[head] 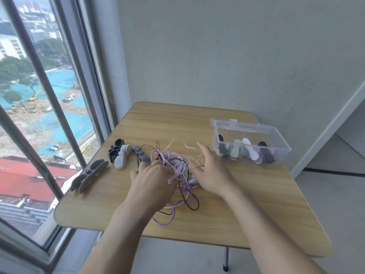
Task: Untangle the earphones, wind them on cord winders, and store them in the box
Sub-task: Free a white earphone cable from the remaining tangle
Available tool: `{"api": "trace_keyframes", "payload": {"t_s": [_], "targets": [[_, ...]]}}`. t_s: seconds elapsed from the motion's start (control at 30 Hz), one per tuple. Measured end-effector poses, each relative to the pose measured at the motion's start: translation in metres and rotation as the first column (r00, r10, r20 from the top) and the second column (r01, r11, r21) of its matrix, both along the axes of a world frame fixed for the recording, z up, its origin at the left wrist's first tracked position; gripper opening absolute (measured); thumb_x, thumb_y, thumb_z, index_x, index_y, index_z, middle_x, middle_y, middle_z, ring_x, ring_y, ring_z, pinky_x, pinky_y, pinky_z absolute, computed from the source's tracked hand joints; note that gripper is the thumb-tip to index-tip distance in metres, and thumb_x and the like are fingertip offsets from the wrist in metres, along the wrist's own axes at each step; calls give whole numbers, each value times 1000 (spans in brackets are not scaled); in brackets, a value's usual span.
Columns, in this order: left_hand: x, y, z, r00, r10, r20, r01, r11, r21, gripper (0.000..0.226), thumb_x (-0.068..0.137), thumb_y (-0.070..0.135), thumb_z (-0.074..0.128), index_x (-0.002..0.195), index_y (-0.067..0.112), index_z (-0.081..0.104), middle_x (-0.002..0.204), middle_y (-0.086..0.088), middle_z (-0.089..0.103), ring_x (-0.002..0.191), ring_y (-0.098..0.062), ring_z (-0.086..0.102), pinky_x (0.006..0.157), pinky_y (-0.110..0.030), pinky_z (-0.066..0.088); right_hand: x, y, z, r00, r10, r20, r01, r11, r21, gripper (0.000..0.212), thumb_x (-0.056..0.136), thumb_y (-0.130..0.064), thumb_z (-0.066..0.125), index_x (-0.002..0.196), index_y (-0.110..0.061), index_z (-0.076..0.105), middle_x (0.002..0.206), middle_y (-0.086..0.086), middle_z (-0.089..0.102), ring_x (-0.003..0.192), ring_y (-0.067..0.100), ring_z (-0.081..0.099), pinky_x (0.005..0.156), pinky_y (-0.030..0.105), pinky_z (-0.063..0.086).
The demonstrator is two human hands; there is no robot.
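A tangle of purple, white and black earphone cords [178,171] lies in the middle of the wooden table [256,204]. My left hand [153,183] rests on the tangle's left side, fingers curled into the cords. My right hand [210,172] hovers at the tangle's right side with fingers spread, touching loose white strands. Empty cord winders lie to the left: a grey pair [89,176], a black one [115,149], a white one [122,158] and a grey one [141,155]. The clear plastic box [280,139] at the right holds several wound earphones.
The table stands in a corner, with a large window [39,107] along its left edge and a grey wall behind. The box lid [235,124] stands open at the back. A table leg [226,258] shows below the front edge.
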State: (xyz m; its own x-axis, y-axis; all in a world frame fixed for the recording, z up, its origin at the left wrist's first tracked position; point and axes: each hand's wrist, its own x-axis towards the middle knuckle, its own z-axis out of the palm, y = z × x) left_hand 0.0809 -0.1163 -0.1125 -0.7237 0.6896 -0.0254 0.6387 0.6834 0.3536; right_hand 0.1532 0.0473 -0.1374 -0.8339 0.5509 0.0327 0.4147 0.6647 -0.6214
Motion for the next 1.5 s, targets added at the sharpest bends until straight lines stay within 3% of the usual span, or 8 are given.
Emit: {"api": "trace_keyframes", "payload": {"t_s": [0.13, 0.27, 0.57, 0.8, 0.97, 1.13, 1.33, 1.5], "targets": [[-9, 0, -4, 988, -151, -20, 153, 978, 143, 8, 87, 34, 68, 85, 26, 68, 91, 12, 52, 95, -21, 53, 84, -37, 45, -15, -2, -2, 997, 36, 65, -37, 999, 12, 38, 94, -37, 61, 122, -11, 65, 112, 9, 68, 106, 26, 64, 90, 33, 48], [-18, -2, -2, 999, -14, -33, 24, 941, 338, 9, 87, 19, 71, 95, 21, 76, 90, 5, 70, 83, -16, 62, 67, -26, 45, -8, -6, 6, 996, 86, 0, -86, 994, -66, 20, 92, -35, 67, 93, -16, 72, 74, -8, 66, 70, 9, 62, 64, 22, 47], [-31, -11, 16, 955, 162, 248, -295, 566, 770, 4, 85, 28, 77, 82, 25, 78, 62, 7, 71, 63, -9, 70, 58, -15, 50, 14, 15, 39, 870, -189, -456, 60, 958, -281, 16, 93, -22, 70, 79, -21, 63, 62, -2, 62, 48, 6, 62, 43, 20, 43], [-34, -10, 26, 685, -66, 726, -675, 318, 666, 20, 92, 8, 60, 86, 16, 77, 84, -5, 77, 89, -31, 72, 79, -37, 57, 22, 22, 40, 797, -342, -498, 215, 931, -295, 11, 98, -19, 62, 94, -10, 68, 71, 9, 70, 58, 27, 65, 54, 42, 54], [-21, -10, 24, 908, 161, 386, -396, 628, 669, 20, 92, 41, 63, 90, 27, 78, 95, -4, 75, 99, -21, 68, 86, -39, 53, 27, 1, 45, 956, -162, -245, 219, 949, 227, 37, 95, -26, 63, 130, -19, 56, 113, 1, 62, 101, 16, 58, 78, 27, 36], [-6, 0, 29, 975, 142, 169, -219, 701, 679, 12, 90, 41, 66, 82, 38, 74, 116, 19, 60, 123, -1, 47, 98, -22, 33, 22, -59, 36, 890, 298, -345, -362, 922, -136, 29, 95, -33, 64, 123, -24, 62, 115, -9, 66, 109, 3, 60, 92, 26, 50], [1, -1, 33, 930, -66, 362, -252, 602, 757, 32, 98, 30, 59, 76, 11, 71, 56, -3, 68, 46, -8, 57, 48, -14, 42, 25, -37, 46, 859, -16, -512, -247, 863, -441, 11, 99, -21, 61, 90, -17, 67, 61, -3, 68, 67, 16, 67, 71, 30, 51], [-8, 0, 16, 991, 88, 99, -129, 810, 573, 21, 89, 31, 72, 71, 21, 71, 55, 6, 66, 56, -2, 61, 52, -12, 42, 33, -3, 58, 678, -494, -545, -99, 673, -733, 12, 98, -11, 60, 88, -10, 67, 46, -9, 33, 42, 11, 34, 57, 34, 45]]}}
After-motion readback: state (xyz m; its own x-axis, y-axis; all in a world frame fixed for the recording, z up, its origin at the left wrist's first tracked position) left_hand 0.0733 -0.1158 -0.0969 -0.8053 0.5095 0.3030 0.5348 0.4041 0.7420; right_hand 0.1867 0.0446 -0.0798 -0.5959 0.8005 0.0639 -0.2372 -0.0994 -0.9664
